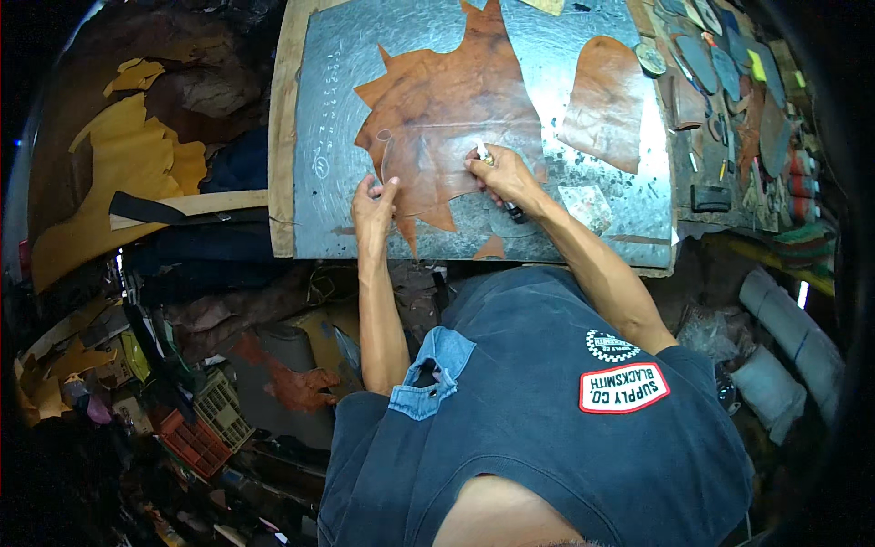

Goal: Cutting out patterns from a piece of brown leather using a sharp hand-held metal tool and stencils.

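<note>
A brown, jagged-edged piece of leather (447, 91) lies on the metal-topped table (328, 64). Over its lower part rests what looks like a clear sheet or template (410, 155) with a curved outline. My right hand (506, 178) is closed around a slim tool (487, 157) with a brass-coloured collar and a dark handle end; its tip, pale or glinting, is over the leather, and its exact kind I cannot make out. At the leather's lower left edge is my left hand (373, 211), thumb and fingers apart, its fingertips close to the clear sheet.
A rounded brown leather piece (602, 105) lies at right on the tabletop, near a small clear sheet (585, 210). Farther right, a side bench (720, 164) carries templates and tools. Yellow leather (137, 155) hangs at left; crates (193, 442) stand below.
</note>
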{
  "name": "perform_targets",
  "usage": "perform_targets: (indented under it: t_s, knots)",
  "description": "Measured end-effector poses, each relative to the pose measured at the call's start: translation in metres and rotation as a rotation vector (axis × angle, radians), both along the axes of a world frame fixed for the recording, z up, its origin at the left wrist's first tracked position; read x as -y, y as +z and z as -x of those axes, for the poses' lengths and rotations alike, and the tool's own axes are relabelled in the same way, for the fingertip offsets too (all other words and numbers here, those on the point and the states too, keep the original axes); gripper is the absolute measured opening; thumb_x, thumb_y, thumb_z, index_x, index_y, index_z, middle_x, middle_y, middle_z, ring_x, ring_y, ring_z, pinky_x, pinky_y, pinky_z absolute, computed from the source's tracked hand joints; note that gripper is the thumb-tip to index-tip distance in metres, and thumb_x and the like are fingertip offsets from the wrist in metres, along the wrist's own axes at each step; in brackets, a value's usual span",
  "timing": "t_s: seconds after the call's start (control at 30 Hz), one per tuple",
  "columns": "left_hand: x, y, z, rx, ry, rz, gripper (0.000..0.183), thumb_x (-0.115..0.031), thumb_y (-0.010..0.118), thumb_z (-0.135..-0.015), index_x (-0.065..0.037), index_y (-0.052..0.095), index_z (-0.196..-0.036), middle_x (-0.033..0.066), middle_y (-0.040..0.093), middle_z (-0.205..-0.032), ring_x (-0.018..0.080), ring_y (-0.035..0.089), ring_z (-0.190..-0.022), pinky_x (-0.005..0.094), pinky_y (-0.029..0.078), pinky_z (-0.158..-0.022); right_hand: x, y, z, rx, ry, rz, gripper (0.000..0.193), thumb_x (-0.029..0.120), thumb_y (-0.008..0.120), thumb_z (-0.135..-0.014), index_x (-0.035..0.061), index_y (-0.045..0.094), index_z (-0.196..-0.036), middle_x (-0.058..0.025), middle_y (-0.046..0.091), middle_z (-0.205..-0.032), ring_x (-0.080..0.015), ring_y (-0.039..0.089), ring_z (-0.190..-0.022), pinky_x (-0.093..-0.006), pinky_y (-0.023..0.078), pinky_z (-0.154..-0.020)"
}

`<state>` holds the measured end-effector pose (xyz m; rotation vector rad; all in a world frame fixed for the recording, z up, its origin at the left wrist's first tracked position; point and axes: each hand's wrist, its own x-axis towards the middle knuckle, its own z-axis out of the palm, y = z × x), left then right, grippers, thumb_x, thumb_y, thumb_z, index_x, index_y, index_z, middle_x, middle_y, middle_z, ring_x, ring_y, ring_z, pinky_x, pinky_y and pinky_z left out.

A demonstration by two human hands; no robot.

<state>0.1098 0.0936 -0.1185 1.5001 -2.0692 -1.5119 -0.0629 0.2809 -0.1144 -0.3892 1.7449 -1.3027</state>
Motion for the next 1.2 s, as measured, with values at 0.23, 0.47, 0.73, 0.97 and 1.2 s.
perform_targets:
  t_s: [0.23,0.47,0.73,0.97,1.2]
  knots:
    - [0.013,-0.027,-0.004,-0.005,0.046,0.131,0.071,-0.039,0.079,-0.079,0.008,0.055,-0.126,0.0152,0.070,-0.097,0.0194,0.065,-0.087,0.0322,0.052,-0.078,0.002,-0.005,-0.003,-0.099,0.061,-0.038,0.021,0.019,0.057,-0.093,0.0015,0.061,-0.105,-0.0094,0.058,-0.061,-0.0170,0.055,-0.046,-0.0319,0.045,-0.041]
    - [-0.003,-0.006,0.008,-0.143,0.090,-0.121,0.060,-0.026,0.077,-0.084,0.001,0.049,-0.129,0.0104,0.063,-0.094,0.0151,0.060,-0.085,0.0276,0.050,-0.072,-0.004,-0.008,-0.034,-0.748,0.323,-0.061,0.032,0.021,0.060,-0.089,-0.0002,0.063,-0.113,-0.0242,0.069,-0.078,-0.0391,0.069,-0.068,-0.0479,0.056,-0.064]
    - [-0.009,0.001,0.014,-0.339,0.159,-0.290,0.060,-0.008,0.066,-0.090,0.004,0.037,-0.141,0.0160,0.061,-0.119,0.0181,0.060,-0.105,0.0285,0.048,-0.091,0.001,-0.006,-0.023,-0.592,0.316,-0.112,0.033,0.023,0.061,-0.088,-0.0013,0.064,-0.110,-0.0245,0.066,-0.071,-0.0398,0.068,-0.068,-0.0487,0.055,-0.063]
    - [0.021,0.021,-0.012,-0.335,0.199,-0.224,0.039,-0.006,0.061,-0.093,0.004,0.054,-0.131,0.0132,0.064,-0.120,0.0171,0.062,-0.105,0.0304,0.048,-0.096,-0.003,-0.006,-0.012,-0.316,0.248,-0.065,0.036,0.028,0.063,-0.090,-0.0011,0.064,-0.111,-0.0217,0.068,-0.079,-0.0337,0.068,-0.074,-0.0418,0.053,-0.068]
    - [-0.038,0.049,0.034,-0.039,-0.784,-0.206,0.018,-0.006,0.061,-0.091,-0.001,0.070,-0.105,0.0105,0.071,-0.096,0.0203,0.065,-0.095,0.0311,0.049,-0.085,-0.049,0.034,0.013,-0.091,0.295,0.105,0.030,0.025,0.067,-0.089,-0.0012,0.066,-0.103,-0.0129,0.067,-0.078,-0.0190,0.062,-0.070,-0.0339,0.049,-0.065]
